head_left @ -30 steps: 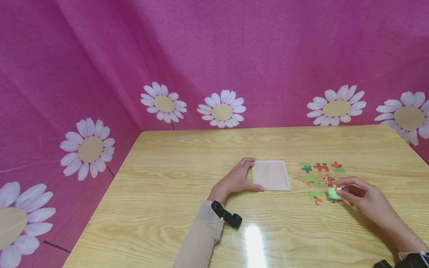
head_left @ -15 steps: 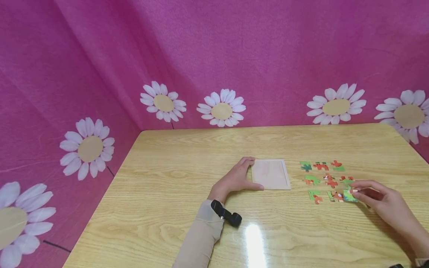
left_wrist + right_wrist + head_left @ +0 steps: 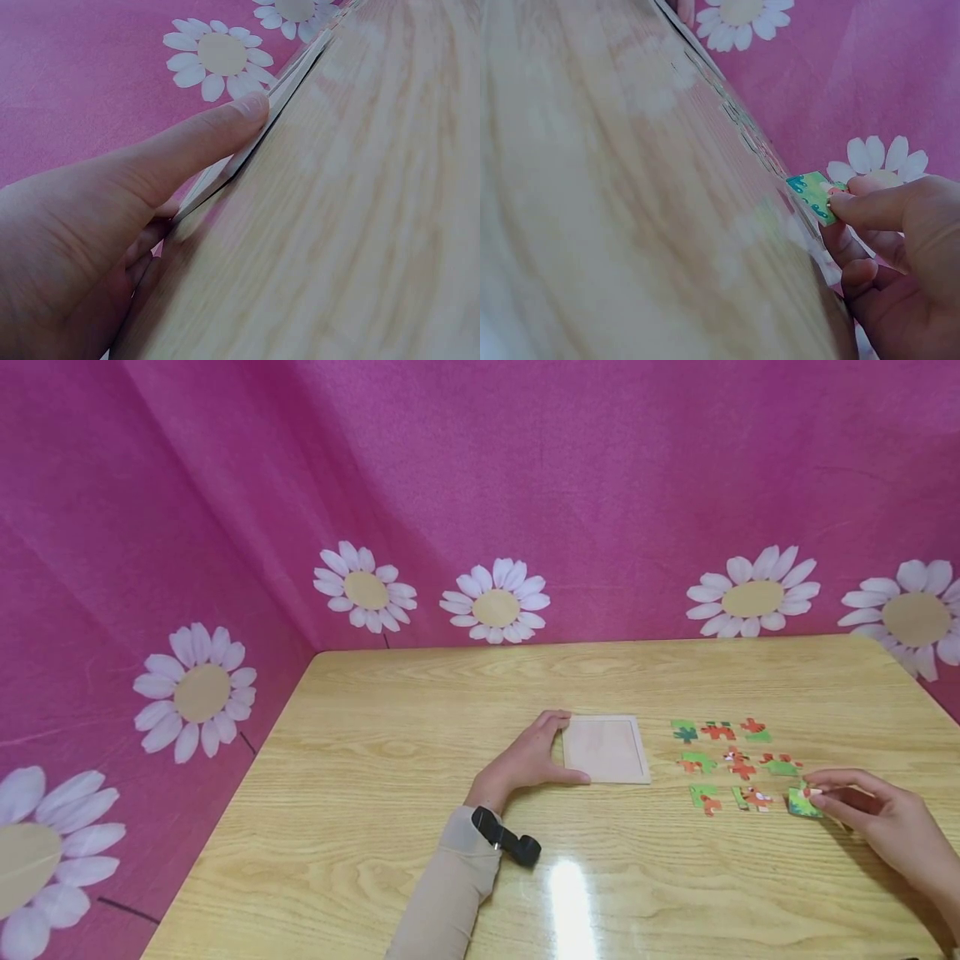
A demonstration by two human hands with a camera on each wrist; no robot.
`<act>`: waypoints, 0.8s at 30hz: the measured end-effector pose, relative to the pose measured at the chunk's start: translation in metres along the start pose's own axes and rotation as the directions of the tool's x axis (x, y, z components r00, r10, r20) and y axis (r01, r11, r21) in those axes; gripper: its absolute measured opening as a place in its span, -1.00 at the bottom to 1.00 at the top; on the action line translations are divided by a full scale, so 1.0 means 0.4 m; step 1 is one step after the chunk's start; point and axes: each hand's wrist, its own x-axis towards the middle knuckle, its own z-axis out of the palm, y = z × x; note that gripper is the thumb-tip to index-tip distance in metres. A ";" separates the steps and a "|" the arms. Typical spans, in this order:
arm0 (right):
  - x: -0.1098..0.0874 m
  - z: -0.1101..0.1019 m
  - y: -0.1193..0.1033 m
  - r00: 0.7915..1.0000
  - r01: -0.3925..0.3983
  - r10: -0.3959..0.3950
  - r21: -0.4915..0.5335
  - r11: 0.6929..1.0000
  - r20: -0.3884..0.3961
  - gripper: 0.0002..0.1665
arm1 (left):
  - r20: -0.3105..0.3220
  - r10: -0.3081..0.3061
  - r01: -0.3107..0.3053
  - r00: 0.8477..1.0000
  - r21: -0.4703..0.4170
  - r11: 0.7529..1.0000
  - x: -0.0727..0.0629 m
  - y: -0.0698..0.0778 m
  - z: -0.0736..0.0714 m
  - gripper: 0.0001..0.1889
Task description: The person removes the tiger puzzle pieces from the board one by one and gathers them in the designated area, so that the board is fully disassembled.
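Observation:
A shallow square wooden puzzle tray (image 3: 606, 750) lies flat on the table with no pieces in it. My left hand (image 3: 525, 756) holds its left side, the thumb along the near edge and the fingers at the far left corner. Between thumb and fingertips my right hand (image 3: 888, 822) pinches a green jigsaw piece (image 3: 814, 196), tilted at the right end of the nearest row of pieces. Several loose pieces lie in rows between the hands, among them an orange and green piece (image 3: 782, 765) and a piece with an orange animal (image 3: 752, 798).
The wood-grain table (image 3: 360, 827) reaches back to a pink cloth (image 3: 600, 485) printed with white daisies. A black strap with a small camera (image 3: 507, 838) sits on the left wrist. Light glares off the tabletop near the front.
My right hand has moved right with the green jigsaw piece, from over the nearest row to its right end, uncovering pieces it had hidden. The left hand and tray stay put.

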 end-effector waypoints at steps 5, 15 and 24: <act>0.003 0.001 0.001 1.000 0.004 -0.004 -0.006 1.000 -0.003 -0.81 | -0.001 0.001 -0.001 1.000 -0.003 1.000 -0.001 0.001 -0.001 0.02; 0.015 0.001 0.012 1.000 0.003 -0.001 -0.126 0.992 0.017 -0.80 | 0.003 -0.003 0.003 1.000 -0.009 1.000 -0.004 0.003 -0.004 0.03; 0.026 -0.005 0.019 0.994 0.029 -0.007 -0.210 0.977 0.107 -0.73 | 0.003 -0.001 0.001 1.000 -0.014 1.000 -0.003 0.002 -0.004 0.03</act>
